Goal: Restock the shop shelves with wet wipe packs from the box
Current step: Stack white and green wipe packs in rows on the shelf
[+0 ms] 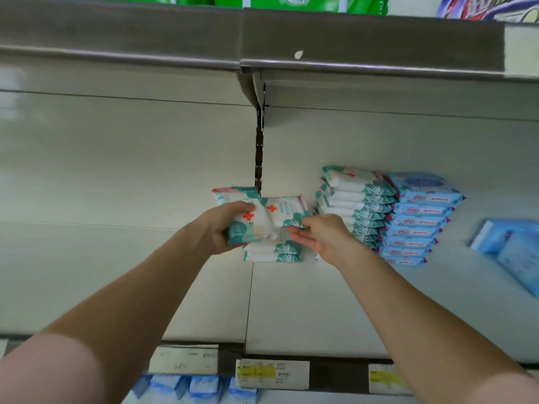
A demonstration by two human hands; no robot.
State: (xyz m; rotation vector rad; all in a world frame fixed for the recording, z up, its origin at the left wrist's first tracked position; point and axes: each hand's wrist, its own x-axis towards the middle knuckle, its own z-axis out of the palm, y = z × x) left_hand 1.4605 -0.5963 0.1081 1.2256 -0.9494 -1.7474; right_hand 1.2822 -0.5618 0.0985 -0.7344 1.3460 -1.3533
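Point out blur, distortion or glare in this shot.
Head view: wide lens swells the forearms at bottom corners; blue packs at far right smear; price labels unreadable; teal packs held by left hand and right hand sharp; light even, no glare.

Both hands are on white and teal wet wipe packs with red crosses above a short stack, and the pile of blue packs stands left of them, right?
Wrong side. In the head view the pile of blue packs stands right of the left hand, the right hand and their white and teal packs with red crosses. The rest holds.
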